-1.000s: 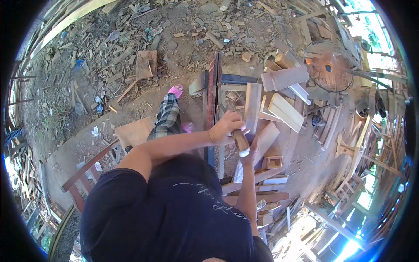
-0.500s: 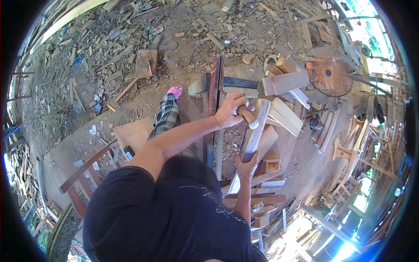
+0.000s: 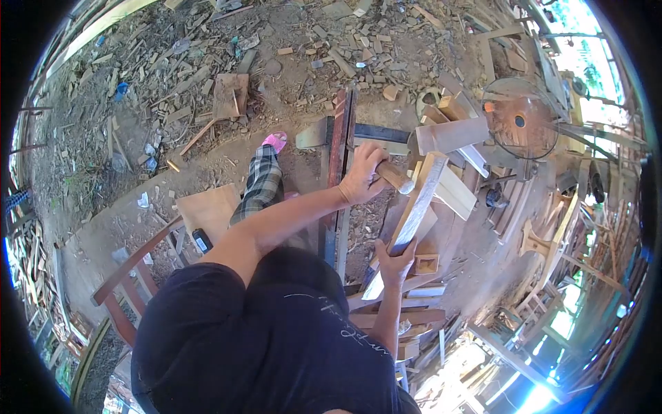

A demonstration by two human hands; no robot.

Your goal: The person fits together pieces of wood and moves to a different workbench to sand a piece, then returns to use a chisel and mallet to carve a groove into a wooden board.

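The left hand (image 3: 362,174) has its fingers closed around a short stick (image 3: 396,177), whose free end points at the upper part of a plank (image 3: 419,207); whether the two touch is hard to tell from this angle. The right hand (image 3: 396,262) grips the plank lower down, fingers wrapped about its edges, and holds it aslant in front of the body. A dark red bar (image 3: 338,134) stands just beyond the left hand. Cut boards (image 3: 452,135) lie beyond the plank's top end, near a round fan (image 3: 520,119). A small black item (image 3: 201,239) rests at the near edge of a wooden seat (image 3: 207,207).
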